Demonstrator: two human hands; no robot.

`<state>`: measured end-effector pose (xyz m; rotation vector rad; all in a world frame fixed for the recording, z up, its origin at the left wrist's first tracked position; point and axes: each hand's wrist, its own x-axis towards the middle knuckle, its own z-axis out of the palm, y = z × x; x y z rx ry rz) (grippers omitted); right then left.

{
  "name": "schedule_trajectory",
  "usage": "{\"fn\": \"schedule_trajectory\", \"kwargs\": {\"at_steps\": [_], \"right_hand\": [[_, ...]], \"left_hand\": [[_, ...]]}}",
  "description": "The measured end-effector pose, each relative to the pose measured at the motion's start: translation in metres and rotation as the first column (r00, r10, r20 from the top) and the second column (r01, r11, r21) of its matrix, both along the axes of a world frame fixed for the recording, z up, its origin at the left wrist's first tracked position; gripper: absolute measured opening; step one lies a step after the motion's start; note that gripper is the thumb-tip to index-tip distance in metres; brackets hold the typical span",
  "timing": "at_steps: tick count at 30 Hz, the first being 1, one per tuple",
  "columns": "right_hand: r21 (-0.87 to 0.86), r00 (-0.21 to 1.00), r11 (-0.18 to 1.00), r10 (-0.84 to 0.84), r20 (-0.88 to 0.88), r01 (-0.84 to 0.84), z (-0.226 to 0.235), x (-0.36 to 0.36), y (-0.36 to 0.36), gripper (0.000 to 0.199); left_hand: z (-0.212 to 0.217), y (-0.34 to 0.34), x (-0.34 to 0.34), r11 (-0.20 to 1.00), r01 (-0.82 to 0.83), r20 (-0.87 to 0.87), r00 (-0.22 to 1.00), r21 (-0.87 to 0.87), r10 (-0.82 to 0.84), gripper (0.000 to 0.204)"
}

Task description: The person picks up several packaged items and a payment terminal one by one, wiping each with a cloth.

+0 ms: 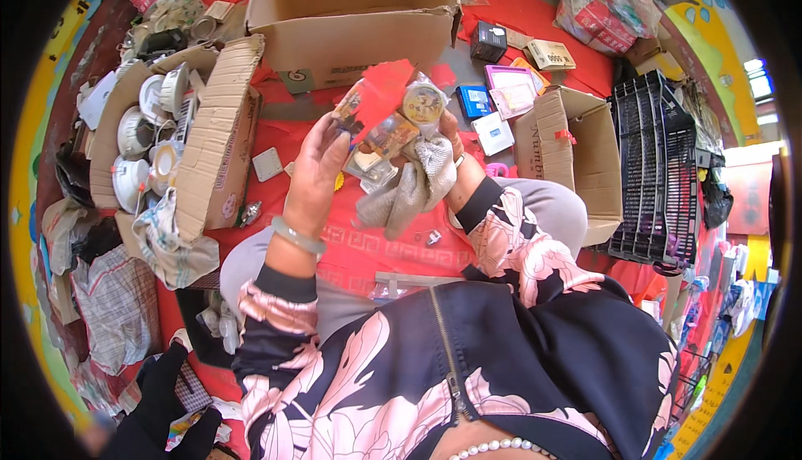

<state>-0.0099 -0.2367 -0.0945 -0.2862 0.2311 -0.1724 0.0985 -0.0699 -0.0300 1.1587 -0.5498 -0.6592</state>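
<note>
Working above the red patterned floor sheet [376, 247], with a small white fitting [433, 237] lying near the knees, keep the bunched grey textured cloth [430, 172] gathered. The right hand [452, 136] holds this cloth, its fingers partly hidden. The left hand [317, 157] is closed on the left side of the flat multicoloured printed package [391, 138], which is raised between both hands. A ragged red piece [383, 96] covers its upper part; a round yellowish disc [423, 104] sits at its right. Best practice: support both sides, rub lightly, and avoid snagging the ragged edge. Beyond stands the large open brown cardboard box [359, 34].
</note>
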Motion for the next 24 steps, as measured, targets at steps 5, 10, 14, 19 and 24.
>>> {"fn": "schedule_trajectory", "kwargs": {"at_steps": [5,10,14,19,24], "right_hand": [[-0.058,0.96,0.986,0.165,0.224,-0.156,0.036,-0.019,0.026,0.063],[-0.086,0.975,0.975,0.21,0.07,-0.204,0.073,-0.039,0.046,0.059],[-0.247,0.991,0.961,0.112,-0.074,-0.127,0.067,-0.049,0.043,0.051],[-0.592,0.994,0.806,-0.071,-0.082,0.009,0.072,-0.039,0.051,0.053],[-0.802,0.974,0.582,-0.225,0.002,0.136,0.064,-0.032,0.054,0.055]], "left_hand": [[0.018,0.01,-0.019,0.938,0.056,-0.428,0.879,-0.342,-0.209,0.037],[-0.005,0.04,-0.027,0.888,-0.259,-0.544,0.839,-0.379,0.013,0.041],[-0.028,0.062,-0.006,0.832,-0.472,-0.656,0.731,-0.292,0.184,0.036],[-0.019,0.085,-0.002,0.869,-0.405,-0.603,0.78,-0.284,0.167,0.033],[-0.027,0.075,-0.002,0.855,-0.441,-0.68,0.717,-0.272,0.153,0.034]]}}
